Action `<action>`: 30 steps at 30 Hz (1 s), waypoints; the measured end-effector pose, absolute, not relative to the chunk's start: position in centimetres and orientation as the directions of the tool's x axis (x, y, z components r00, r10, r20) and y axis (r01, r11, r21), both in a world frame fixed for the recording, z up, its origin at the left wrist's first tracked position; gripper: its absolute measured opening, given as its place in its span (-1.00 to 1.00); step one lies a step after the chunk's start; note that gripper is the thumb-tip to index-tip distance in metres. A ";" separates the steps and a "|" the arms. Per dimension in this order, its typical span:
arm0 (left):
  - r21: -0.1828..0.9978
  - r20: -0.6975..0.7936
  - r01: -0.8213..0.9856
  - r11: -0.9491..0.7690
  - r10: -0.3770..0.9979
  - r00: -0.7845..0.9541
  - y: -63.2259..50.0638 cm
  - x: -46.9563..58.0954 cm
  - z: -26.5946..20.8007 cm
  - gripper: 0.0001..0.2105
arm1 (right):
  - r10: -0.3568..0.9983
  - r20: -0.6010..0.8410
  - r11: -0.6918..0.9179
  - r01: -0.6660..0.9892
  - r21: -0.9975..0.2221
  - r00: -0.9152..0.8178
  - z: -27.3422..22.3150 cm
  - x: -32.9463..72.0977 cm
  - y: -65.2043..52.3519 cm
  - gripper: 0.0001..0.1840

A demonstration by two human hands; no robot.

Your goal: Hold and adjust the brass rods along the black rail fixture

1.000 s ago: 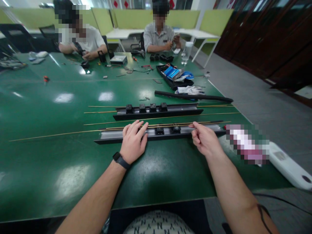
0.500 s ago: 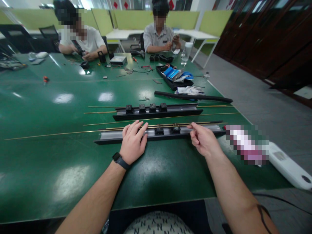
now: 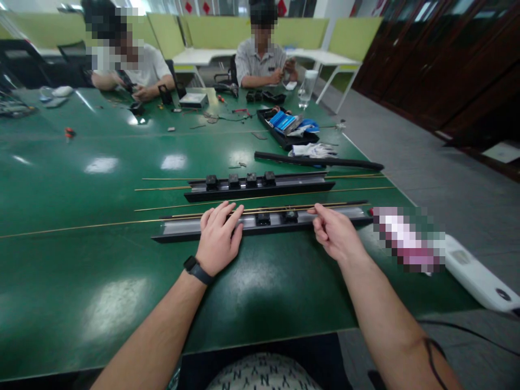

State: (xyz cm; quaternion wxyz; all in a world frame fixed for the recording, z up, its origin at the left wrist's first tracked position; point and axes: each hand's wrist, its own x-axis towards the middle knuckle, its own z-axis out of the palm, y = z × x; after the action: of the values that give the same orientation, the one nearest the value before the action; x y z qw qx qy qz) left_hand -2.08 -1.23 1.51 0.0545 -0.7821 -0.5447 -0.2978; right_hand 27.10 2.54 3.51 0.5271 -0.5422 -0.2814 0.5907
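Observation:
A long black channel with a silvery inside (image 3: 187, 223) lies across the green table in front of me. Two small black blocks (image 3: 290, 215) sit in it between my hands. Thin brass rods (image 3: 276, 210) run along its far edge. My left hand (image 3: 219, 238) rests over the channel's left part, fingers stretched out onto the rods. At the right part my right hand (image 3: 335, 232) has its fingers curled, with index finger and thumb at a rod in what looks like a pinch. Just beyond lies a second black channel (image 3: 260, 190) holding several black blocks.
More brass rods (image 3: 353, 189) lie around the far channel. Behind are a black strip (image 3: 317, 161), white gloves (image 3: 312, 150) and a black tray (image 3: 290, 144) with blue packets. A white handheld device (image 3: 479, 276) lies right. Two people sit across the green table (image 3: 122, 292).
The whole view has shifted slightly left. Both hands keep their places on the channel and the rods, with no clear movement relative to them.

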 end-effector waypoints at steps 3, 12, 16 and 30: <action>0.240 0.524 0.884 -0.401 0.820 0.229 -1.2 -2.1 1.5 -0.56 | 0.923 -0.336 -0.263 -0.333 -0.906 0.186 3.4 27.3 2.7 -0.71; 0.249 0.528 0.881 -0.402 0.819 0.224 -1.2 -2.1 1.4 -0.56 | 0.938 -0.324 -0.272 -0.315 -0.909 0.124 3.6 27.1 2.5 -0.71; 0.249 0.528 0.882 -0.401 0.819 0.224 -1.2 -2.2 1.4 -0.56 | 0.931 -0.334 -0.273 -0.328 -0.904 0.145 3.4 27.3 2.6 -0.73; 0.244 0.523 0.885 -0.397 0.822 0.225 -1.2 -2.1 1.6 -0.56 | 0.938 -0.327 -0.279 -0.314 -0.907 0.112 3.3 27.2 2.5 -0.70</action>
State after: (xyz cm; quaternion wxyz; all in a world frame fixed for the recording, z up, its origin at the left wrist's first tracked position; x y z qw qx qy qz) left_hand -2.09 -1.21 1.56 0.0526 -0.7808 -0.5466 -0.2981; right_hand 27.20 2.52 3.34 0.5233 -0.5310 -0.2940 0.5981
